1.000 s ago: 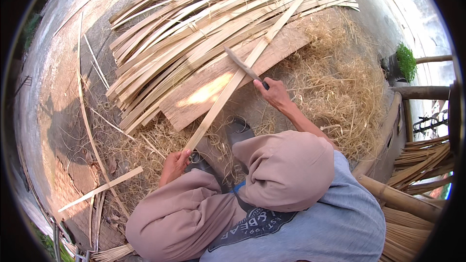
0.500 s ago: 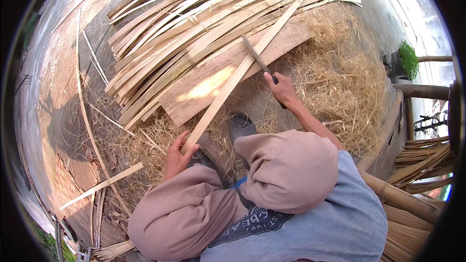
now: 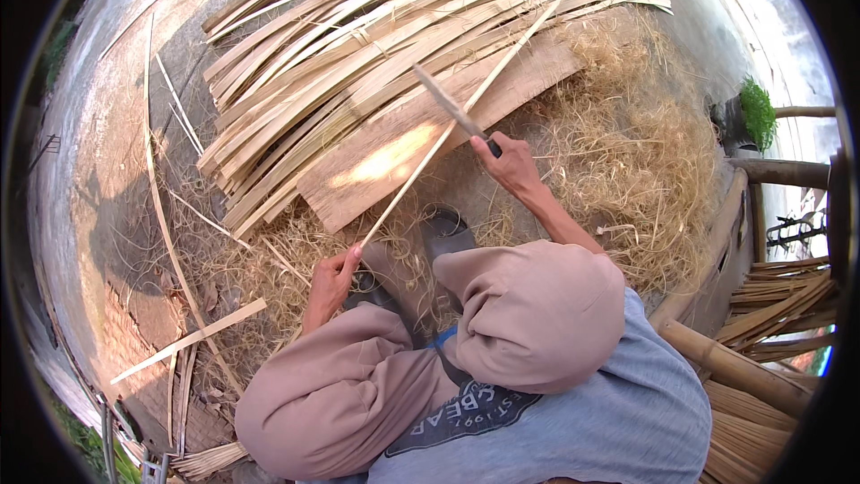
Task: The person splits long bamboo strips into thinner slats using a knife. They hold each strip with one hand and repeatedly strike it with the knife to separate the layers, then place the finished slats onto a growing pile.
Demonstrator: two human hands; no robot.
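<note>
A long, pale bamboo strip (image 3: 408, 186) slants from near my knees up to the far right, its narrow edge turned upward. Its near end is pinched in my left hand (image 3: 331, 282), just beyond my left knee. My right hand (image 3: 512, 168) is closed round the dark handle of a knife (image 3: 441, 96). The blade lies across the strip and points to the far left. Beneath the strip is a broad wooden plank (image 3: 336, 199), with a sunlit patch on it.
A heap of split bamboo strips (image 3: 358, 67) lies beyond the plank. Curly shavings (image 3: 636, 161) cover the ground at right. Loose strips (image 3: 159, 188) lie at left. A bamboo pole (image 3: 735, 367) and a green plant (image 3: 758, 112) stand at right.
My left hand has turned the strip from its flat face onto its narrow edge. The knife has shifted slightly left and nearer along the strip.
</note>
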